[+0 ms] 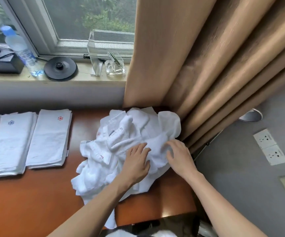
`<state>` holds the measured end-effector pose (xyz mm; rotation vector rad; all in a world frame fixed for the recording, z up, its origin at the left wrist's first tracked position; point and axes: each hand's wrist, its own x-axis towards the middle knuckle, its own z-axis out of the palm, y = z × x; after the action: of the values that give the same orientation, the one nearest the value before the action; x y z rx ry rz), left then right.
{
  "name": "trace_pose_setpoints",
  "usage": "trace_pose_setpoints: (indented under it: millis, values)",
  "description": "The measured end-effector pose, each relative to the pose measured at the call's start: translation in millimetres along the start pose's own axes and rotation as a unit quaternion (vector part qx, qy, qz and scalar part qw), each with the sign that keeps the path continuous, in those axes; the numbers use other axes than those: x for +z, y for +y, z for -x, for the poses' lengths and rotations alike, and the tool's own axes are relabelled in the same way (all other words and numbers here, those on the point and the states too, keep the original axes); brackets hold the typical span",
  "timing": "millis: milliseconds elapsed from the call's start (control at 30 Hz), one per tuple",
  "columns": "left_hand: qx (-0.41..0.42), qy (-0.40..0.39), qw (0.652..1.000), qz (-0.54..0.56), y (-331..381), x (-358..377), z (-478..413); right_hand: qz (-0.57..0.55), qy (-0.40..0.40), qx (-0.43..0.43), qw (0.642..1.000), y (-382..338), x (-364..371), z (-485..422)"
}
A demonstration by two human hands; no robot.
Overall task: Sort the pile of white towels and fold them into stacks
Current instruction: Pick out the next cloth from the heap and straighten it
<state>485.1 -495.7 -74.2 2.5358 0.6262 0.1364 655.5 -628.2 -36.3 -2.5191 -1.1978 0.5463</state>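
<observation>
Pile [134, 130] sits on table [35, 199], beside curtain [189, 65]. Left hand [136, 161] and right hand [178, 156] rest flat on top, gripping nothing. Towels look soft, light and tangled; best to pinch a hemmed corner.

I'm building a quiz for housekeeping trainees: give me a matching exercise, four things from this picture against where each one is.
Things:
1. blue-emblem stack
2. red-emblem stack
3. loose towel pile
4. water bottle

Places:
A. on the windowsill
B. under the left hand and right hand
C. folded, nearest the loose pile
D. folded, one stack further left

Pairs: 1-D, 2-C, 3-B, 4-A
</observation>
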Motion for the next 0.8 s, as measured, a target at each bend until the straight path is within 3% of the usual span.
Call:
trace_pose_setpoints:
  millis: [167,367,567,800]
  values:
    - [-0.029,-0.026,0.999,0.009,21.3,14.6,-17.5,-0.058,-0.043,0.009,0.997,16.3,-10.3,-26.0]
    - [-0.114,-0.043,0.992,0.021,42.0,32.9,-37.3,-0.203,-0.078,0.001,0.976,38.5,6.0,-58.9]
    - [-0.228,0.044,0.97,0.071,83.3,37.4,-29.0,-0.227,-0.128,-0.131,0.957,53.0,-2.3,-69.8]
    - [-0.253,0.083,0.955,0.134,129.7,20.9,-40.2,-0.289,-0.176,-0.201,0.919,53.2,-50.8,-62.5]
